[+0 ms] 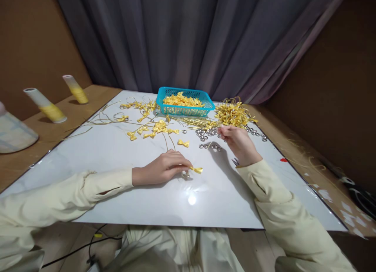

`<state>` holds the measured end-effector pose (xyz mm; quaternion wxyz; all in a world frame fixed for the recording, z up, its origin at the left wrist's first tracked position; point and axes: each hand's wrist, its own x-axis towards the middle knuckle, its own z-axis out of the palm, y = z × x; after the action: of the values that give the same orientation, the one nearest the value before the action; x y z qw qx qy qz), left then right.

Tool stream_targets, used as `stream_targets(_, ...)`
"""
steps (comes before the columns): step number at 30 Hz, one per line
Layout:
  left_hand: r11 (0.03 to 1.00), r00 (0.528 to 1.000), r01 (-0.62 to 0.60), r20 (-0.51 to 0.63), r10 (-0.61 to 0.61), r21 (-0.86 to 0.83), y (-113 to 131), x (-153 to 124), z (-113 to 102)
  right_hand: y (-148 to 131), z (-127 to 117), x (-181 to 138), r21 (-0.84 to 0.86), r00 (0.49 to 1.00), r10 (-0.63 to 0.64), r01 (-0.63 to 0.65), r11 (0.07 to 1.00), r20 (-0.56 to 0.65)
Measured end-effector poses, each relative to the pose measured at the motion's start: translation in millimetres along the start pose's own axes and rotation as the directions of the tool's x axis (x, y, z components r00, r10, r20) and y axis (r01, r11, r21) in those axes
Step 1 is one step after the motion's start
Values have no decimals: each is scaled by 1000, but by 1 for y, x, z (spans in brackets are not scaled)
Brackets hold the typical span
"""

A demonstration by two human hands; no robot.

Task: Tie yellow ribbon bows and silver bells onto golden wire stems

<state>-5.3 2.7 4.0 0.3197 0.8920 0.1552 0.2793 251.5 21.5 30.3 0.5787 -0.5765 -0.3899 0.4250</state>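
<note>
Dark curtain (164, 37) between brown walls (32, 33)

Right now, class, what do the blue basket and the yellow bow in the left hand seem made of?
Blue basket: probably plastic, faintly glossy, judging by its even color and perforated walls. Yellow bow: likely satin ribbon, from its soft sheen.

Bows (183, 143) yellow; cords (185, 122) gold; metal pieces (202, 136) silver; basket (188, 108) turquoise; tabletop (147, 209) white; curtain (182, 37) purple-grey; sleeves (113, 184) cream.

Legible markings: none.
No text, label, brand, number or sign can be read on the spools (53, 113) beyond the left edge of the white worktop (141, 209), or on the blue basket (188, 112) at its far edge.
</note>
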Motion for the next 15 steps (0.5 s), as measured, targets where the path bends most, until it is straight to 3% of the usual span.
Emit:
stream_targets(3,995,997,68,-28,-70,-68,1,1,0,-1,-21,18,39,994,-3,8,999,-112)
stream_targets(8,957,974,209,-49,-222,-200,1,1,-1,2,-34,30,86,986,16,-2,996,-166)
stream_targets(15,956,972,143,-145,-184,-255,0,3,-2,-2,-44,35,138,971,41,-8,990,-234)
